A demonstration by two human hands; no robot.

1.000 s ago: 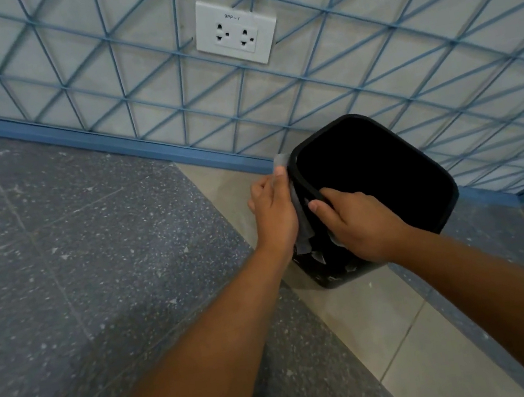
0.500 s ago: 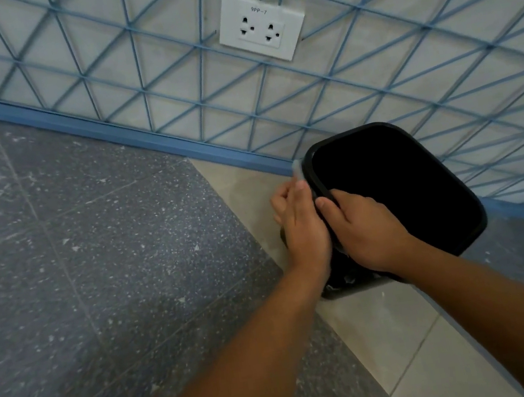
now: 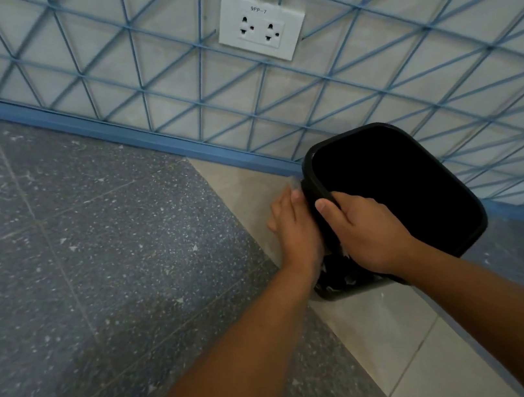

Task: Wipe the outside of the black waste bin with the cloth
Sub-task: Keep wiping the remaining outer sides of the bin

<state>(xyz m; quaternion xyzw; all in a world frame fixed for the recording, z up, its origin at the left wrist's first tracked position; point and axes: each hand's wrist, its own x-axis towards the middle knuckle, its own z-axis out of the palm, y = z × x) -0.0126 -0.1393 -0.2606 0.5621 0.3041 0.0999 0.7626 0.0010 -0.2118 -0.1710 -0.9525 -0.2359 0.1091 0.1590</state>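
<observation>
The black waste bin [image 3: 398, 184] stands on the floor by the wall, its dark opening facing me. My right hand [image 3: 366, 233] grips the near left part of its rim, thumb on the outside. My left hand [image 3: 295, 227] lies flat against the bin's left outer side, pressing a pale cloth [image 3: 294, 182] there. Only a small corner of the cloth shows past my fingertips; the rest is hidden under the hand. The bin's lower side shows pale marks near its base.
A wall with a blue triangle pattern and a blue skirting [image 3: 101, 134] runs behind the bin. A white double socket [image 3: 261, 25] sits on the wall above. The floor has dark speckled tiles [image 3: 92, 257] on the left and pale tiles [image 3: 391, 325] under the bin.
My left hand with the cloth has slid down the bin's left side, so less cloth shows. The view has shifted; the right hand keeps its hold on the rim.
</observation>
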